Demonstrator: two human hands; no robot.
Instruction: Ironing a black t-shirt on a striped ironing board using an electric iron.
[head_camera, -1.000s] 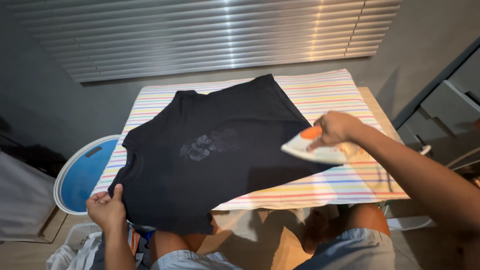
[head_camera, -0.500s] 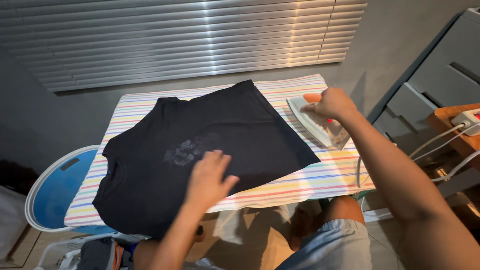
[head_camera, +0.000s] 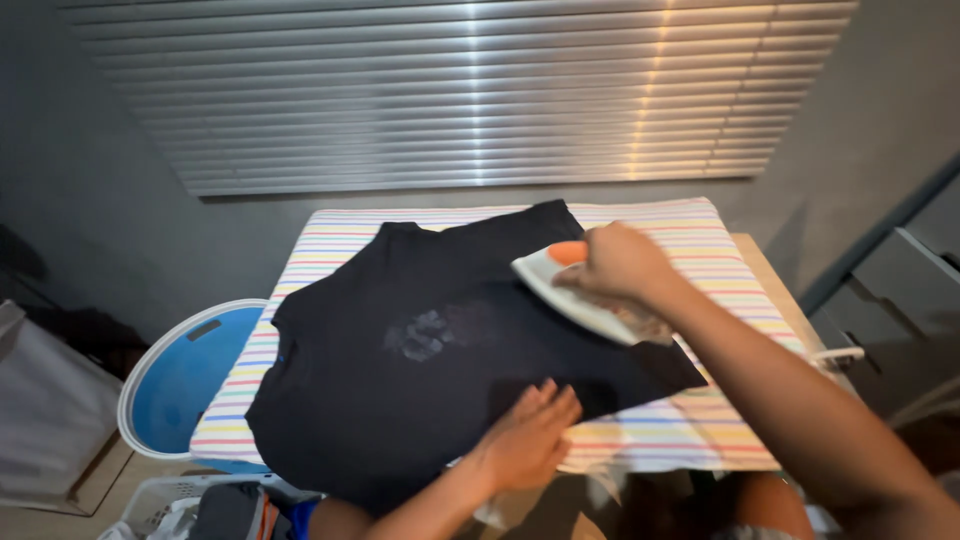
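Ironing was what I walked in on. The person had a black t-shirt (head_camera: 440, 350) spread over a board with a rainbow-striped cover (head_camera: 700, 240), collar end toward the left, hem toward the right, a faded grey print roughly in the middle of the chest. The near part of the shirt hung off the near edge of the board.

Right hand (head_camera: 615, 265) was wrapped around the handle of a white iron (head_camera: 570, 298) with an orange top, fingers closed tight on it, soleplate down on the upper right part of the shirt, nose pointing left. Made sense, since that's the side with the flat stretch of fabric.

Left hand (head_camera: 530, 435) wasn't gripping anything. It lay flat, fingers stretched out and close together, palm pressing the shirt near the front edge of the board, just below the iron. Looked to me like it was pinning the cloth so it wouldn't slide or bunch.

A round blue basket with a white rim (head_camera: 185, 375) sat on the floor to the left of the board, closed blinds (head_camera: 470, 95) behind.
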